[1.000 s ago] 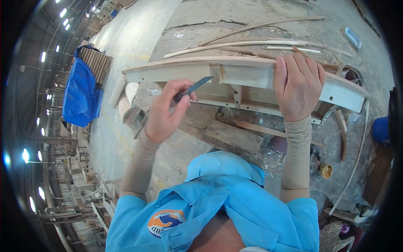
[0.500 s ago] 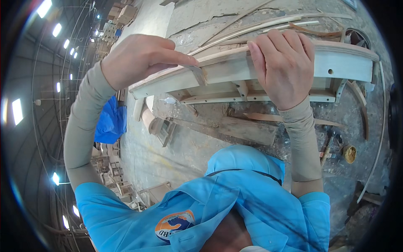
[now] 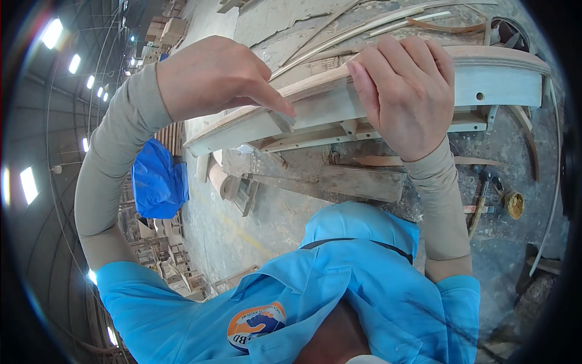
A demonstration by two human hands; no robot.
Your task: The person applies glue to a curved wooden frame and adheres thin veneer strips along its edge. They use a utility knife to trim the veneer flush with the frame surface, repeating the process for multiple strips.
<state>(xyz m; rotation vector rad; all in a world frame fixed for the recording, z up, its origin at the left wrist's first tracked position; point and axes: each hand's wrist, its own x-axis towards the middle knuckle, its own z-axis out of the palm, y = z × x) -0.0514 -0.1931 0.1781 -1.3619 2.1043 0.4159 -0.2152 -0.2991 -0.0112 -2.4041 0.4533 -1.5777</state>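
A long curved wooden frame [image 3: 504, 85], pale on its face with a layered upper edge, stretches across in front of me. My left hand [image 3: 215, 79] is closed on a thin flat scraper [image 3: 281, 121], its index finger pressing along the blade against the frame's face. Most of the scraper is hidden by the fingers. My right hand [image 3: 409, 97] grips the frame's upper edge from above, fingers curled over and thumb on the near side.
Below the frame, a worn board [image 3: 364, 183] lies on the stained floor. A hammer [image 3: 479, 206] and a small pot of yellowish paste [image 3: 514, 205] are at right. Long wooden strips [image 3: 345, 41] lie beyond the frame. Blue plastic sheeting [image 3: 159, 182] is at left.
My left hand has turned, and its index fingertip with the scraper has shifted down and slightly right on the frame's face. My right hand keeps its grip. The view has shifted slightly.
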